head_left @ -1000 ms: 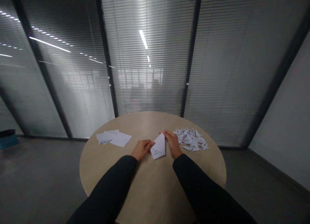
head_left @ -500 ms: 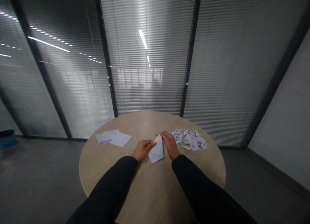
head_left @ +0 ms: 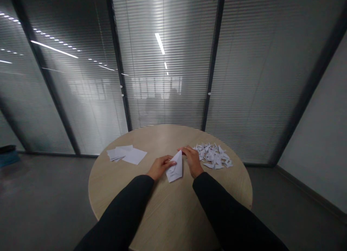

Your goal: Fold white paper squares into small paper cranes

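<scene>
A white sheet of paper (head_left: 176, 170), folded to a point at its far end, lies in front of me with some dark writing near its lower edge. My left hand (head_left: 159, 167) grips its left side, thumb resting on top of the fold. At the pointed far end, my right hand (head_left: 193, 161) has its bent fingers closed on the tip; the exact fingertip contact is small and partly hidden. Just beyond the right hand lies a heap of small folded white paper pieces (head_left: 215, 157).
Several flat white paper sheets (head_left: 135, 156) overlap on the left of the round wooden table (head_left: 162, 135). Glass panels with blinds (head_left: 168, 110) stand behind the table. A blue bin (head_left: 9, 156) is on the floor at far left.
The right hand has shifted slightly to the right along the tip. Under the left hand the folded paper has turned slightly, and its writing shows more.
</scene>
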Demonstrator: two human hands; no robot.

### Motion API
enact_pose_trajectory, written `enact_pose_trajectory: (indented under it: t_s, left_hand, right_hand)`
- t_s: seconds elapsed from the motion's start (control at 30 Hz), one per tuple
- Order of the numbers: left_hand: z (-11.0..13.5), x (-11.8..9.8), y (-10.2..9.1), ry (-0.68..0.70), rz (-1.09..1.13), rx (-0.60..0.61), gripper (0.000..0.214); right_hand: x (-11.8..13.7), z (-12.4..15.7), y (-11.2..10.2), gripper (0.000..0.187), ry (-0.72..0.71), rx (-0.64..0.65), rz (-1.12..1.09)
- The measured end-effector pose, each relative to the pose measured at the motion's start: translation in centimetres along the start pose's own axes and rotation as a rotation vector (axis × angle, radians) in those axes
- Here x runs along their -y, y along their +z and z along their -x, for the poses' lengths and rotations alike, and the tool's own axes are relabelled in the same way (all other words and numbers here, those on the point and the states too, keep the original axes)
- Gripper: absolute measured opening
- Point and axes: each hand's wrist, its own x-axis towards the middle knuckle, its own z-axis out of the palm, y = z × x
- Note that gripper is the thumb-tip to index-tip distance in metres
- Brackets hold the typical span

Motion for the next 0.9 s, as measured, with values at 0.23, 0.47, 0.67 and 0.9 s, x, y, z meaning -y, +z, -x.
enact_pose_trajectory:
  t_s: [0.23, 0.47, 0.67, 0.9]
  left_hand:
    - [0.2, 0.0, -0.2, 0.062, -0.042, 0.054, 0.079]
    - [0.2, 0.0, -0.3, 0.153, -0.113, 0.025, 0.071]
    - [0.1, 0.1, -0.3, 0.176, -0.113, 0.032, 0.063]
    - [0.2, 0.0, -0.3, 0.14, -0.088, -0.004, 0.061]
  right_hand:
    - [-0.7, -0.2, -0.1, 0.023, 0.079, -0.056, -0.109]
    - [0.0, 0.0, 0.1, 0.022, 0.156, -0.095, -0.128]
    - [0.4, 0.1, 0.2, 0.023, 0.171, -0.07, -0.132]
    - [-0.1, 0.1, 0.1, 0.027, 0.162, -0.07, -0.158]
